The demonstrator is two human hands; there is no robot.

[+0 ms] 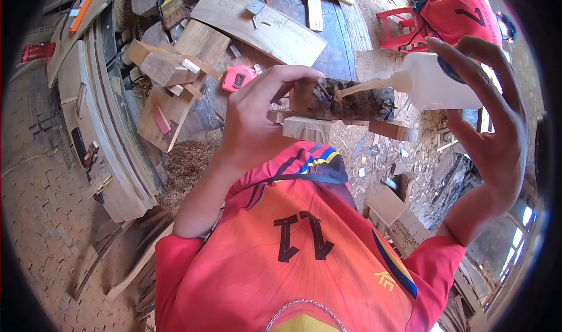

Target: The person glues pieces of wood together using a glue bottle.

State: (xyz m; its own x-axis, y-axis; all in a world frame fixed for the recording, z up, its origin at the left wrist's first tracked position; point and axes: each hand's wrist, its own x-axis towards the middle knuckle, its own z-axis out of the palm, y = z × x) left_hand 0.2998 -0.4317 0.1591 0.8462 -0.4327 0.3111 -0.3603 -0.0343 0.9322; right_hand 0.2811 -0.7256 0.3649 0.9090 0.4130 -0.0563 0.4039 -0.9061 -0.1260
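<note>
A block of wood with a rough, dark, pitted face [357, 102] is gripped at its left end by my left hand [252, 112]. Paler wood pieces [308, 129] sit just below it. My right hand [489, 109] has its fingers around a translucent white squeeze bottle [439, 86], which lies on its side in the air. The bottle's long nozzle points left, and its tip meets or hangs right over the pitted face; which one is unclear. A red tape measure [239, 78] lies just left of my left hand.
A wide plank [260, 27], a brush [173, 10] and wood offcuts [167, 67] lie on the workbench [342, 45]. Curved boards [108, 127] stand at left. A person in a red shirt [459, 17] is near a red plastic chair [398, 30] at upper right. Shavings cover the floor.
</note>
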